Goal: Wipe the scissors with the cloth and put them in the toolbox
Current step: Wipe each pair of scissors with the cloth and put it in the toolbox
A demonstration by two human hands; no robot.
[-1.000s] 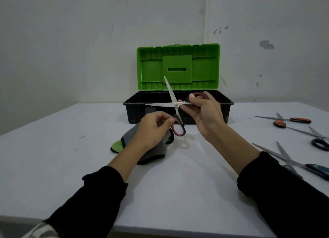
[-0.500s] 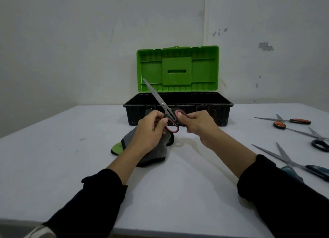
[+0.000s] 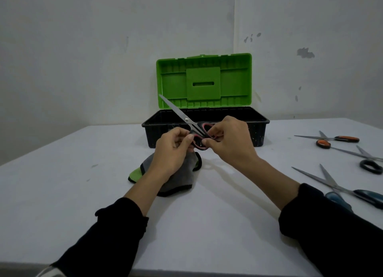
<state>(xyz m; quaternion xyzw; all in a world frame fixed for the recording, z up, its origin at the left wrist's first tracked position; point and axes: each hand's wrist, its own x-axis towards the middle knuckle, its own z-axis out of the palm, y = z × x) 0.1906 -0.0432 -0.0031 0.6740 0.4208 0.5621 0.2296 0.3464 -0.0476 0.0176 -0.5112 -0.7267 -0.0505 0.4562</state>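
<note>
At the centre of the frame, both hands hold the scissors (image 3: 187, 121) up in front of the toolbox (image 3: 259, 131). The right hand (image 3: 230, 141) grips the black-and-red handle loops with curled fingers. The left hand (image 3: 172, 150) pinches the lower loop from the left side, and the grey cloth (image 3: 180, 179) hangs beneath its palm, a green corner lying on the table (image 3: 62, 183); how tightly the hand holds the cloth cannot be told. The blades are together and point up to the left, their tip over the lower left corner of the green lid (image 3: 204, 79), which stands upright behind the black box. At the right edge lie three more pairs, well apart from the hands: orange scissors (image 3: 339, 139), black-handled scissors (image 3: 369, 165) below them and blue scissors (image 3: 360, 194) lowest.
</note>
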